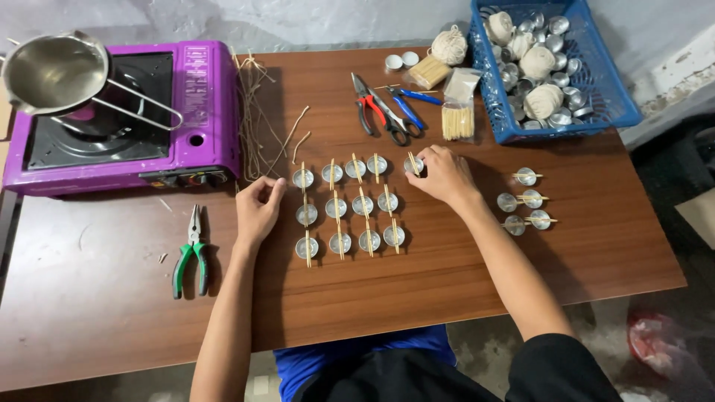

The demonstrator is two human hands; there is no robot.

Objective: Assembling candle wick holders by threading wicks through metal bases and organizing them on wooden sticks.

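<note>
Several small round metal cups with thin wooden sticks across their rims stand in rows on the brown table. My right hand grips the cup at the right end of the back row, fingers closed around it. My left hand rests on the table left of the rows, its fingers curled, nearest the back-left cup; I cannot tell if it pinches anything. A middle-row cup and a front-row cup sit between my hands.
A purple portable stove with a steel pot stands back left, loose wick strands beside it. Green pliers lie left. Red pliers, blue cutters, stick bundles, a blue basket and extra cups lie right.
</note>
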